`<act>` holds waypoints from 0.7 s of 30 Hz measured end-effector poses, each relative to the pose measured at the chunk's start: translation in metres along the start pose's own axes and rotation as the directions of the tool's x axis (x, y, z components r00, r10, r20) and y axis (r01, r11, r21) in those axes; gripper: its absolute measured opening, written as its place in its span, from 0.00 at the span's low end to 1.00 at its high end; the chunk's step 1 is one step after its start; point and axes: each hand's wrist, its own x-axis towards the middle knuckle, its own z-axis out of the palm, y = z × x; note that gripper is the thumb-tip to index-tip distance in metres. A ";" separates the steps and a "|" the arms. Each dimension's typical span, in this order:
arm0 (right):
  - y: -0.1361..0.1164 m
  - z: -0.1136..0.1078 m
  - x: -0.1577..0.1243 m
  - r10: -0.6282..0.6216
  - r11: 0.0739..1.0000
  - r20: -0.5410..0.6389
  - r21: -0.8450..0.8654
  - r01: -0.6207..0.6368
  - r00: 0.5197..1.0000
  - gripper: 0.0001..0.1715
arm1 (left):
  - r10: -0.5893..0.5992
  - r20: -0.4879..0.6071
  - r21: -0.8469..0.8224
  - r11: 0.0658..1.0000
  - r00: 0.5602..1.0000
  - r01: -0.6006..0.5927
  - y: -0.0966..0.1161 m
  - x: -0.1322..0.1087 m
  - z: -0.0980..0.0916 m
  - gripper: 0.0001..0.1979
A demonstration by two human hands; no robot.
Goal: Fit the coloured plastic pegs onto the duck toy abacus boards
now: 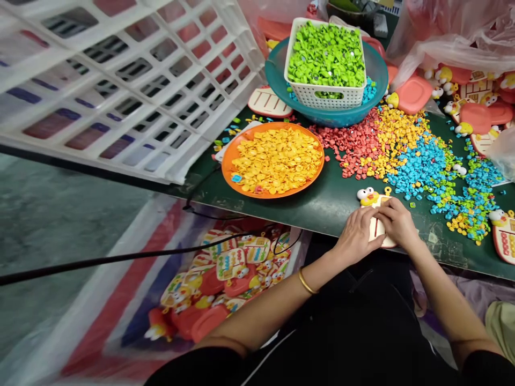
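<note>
Where the duck-headed cream board [373,229] rests at the near edge of the green table [336,195], its long axis points out across it, duck head [368,197] foremost, directly under the left hand [356,234] and right hand [396,222], neither clearly nearer. Both are together over it, though I cannot tell whether their fingertips pinch anything; beyond lie loose coloured pieces [418,163] and, leftward, an orange plate [226,167] of yellow pieces [277,158]

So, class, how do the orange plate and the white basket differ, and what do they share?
The orange plate is round and shallow; the white basket is squarish and deeper, with holes in its walls. The plate holds mostly yellow pieces, the basket green ones. The basket stands in a teal bowl; the plate sits outside it. Both are heaped with small pieces.
</note>
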 end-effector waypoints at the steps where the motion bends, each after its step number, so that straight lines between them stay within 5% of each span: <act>1: -0.002 0.002 0.003 0.014 0.999 0.000 0.030 -0.014 1.000 0.12 | -0.002 -0.011 0.007 1.000 1.000 0.002 0.000 0.000 -0.001 0.36; 7: 0.012 -0.007 0.008 0.229 0.973 -0.308 0.042 -0.227 0.923 0.11 | 0.066 0.081 0.095 0.993 0.995 -0.074 0.001 0.004 -0.005 0.31; 12: 0.018 0.000 0.005 0.171 0.974 -0.384 -0.075 -0.216 0.907 0.13 | 0.020 -0.077 0.058 0.998 0.997 -0.016 0.002 0.002 -0.001 0.30; 21: 0.019 -0.004 -0.005 0.083 0.968 -0.182 -0.217 -0.123 0.980 0.22 | -0.085 -0.186 0.070 0.993 0.979 0.099 0.006 0.001 0.007 0.29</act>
